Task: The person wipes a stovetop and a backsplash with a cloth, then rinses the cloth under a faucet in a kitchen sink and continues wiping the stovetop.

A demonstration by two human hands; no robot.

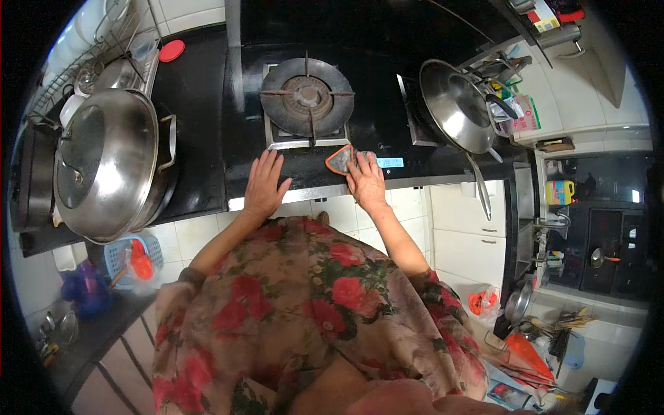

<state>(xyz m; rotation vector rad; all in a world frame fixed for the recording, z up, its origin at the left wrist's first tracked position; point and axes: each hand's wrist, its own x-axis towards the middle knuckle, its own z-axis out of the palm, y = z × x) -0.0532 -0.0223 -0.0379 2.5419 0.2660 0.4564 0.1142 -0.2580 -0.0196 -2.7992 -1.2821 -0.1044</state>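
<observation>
Under the fingers of my right hand (369, 184) is a grey cleaning cloth with an orange edge (340, 160), pressed on the black stovetop (306, 168) near its front edge. The cloth lies just left of a lit blue display (390, 162). My left hand (264, 181) rests flat on the front of the stovetop, fingers apart, holding nothing. Beyond both hands stands a round gas burner (307, 96) with a dark ring and metal pan supports.
A large lidded steel pot (106, 166) stands on the left counter. To the right, a steel wok (456, 106) sits tilted over the other burner, and a long metal handle (480, 187) juts past the counter's edge. A red round lid (171, 51) lies at the back left.
</observation>
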